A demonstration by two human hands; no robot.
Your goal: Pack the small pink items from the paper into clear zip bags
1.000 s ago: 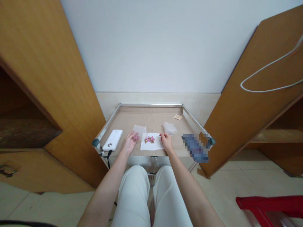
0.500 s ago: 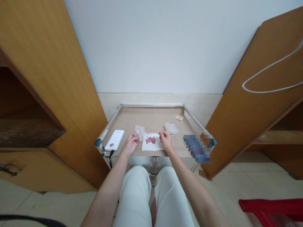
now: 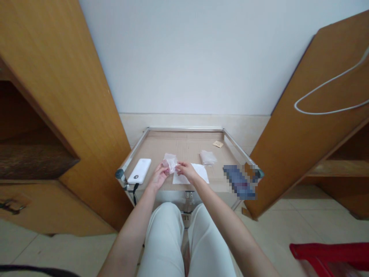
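Observation:
My left hand [image 3: 159, 176] holds a small clear plastic bag [image 3: 170, 162] with something pink inside, just above the small table [image 3: 152, 148]. My right hand [image 3: 185, 169] has come across to the bag and its fingers are pinched at the bag's right edge. Under and beside the right hand lies a white paper sheet [image 3: 198, 172]; the pink bits that lay on it are hidden by the hand. Both hands are closed.
A white power bank [image 3: 140, 171] with a black cord lies at the table's left. A second clear bag [image 3: 208, 157], a small tan tag [image 3: 218, 144] and a blurred blue object [image 3: 238, 181] lie to the right. Wooden cabinets flank the table; a red stool [image 3: 328, 256] stands lower right.
My right hand moved left from the paper's right edge to the bag in my left hand. The left hand lifted the bag slightly. The pink bits on the paper are now covered.

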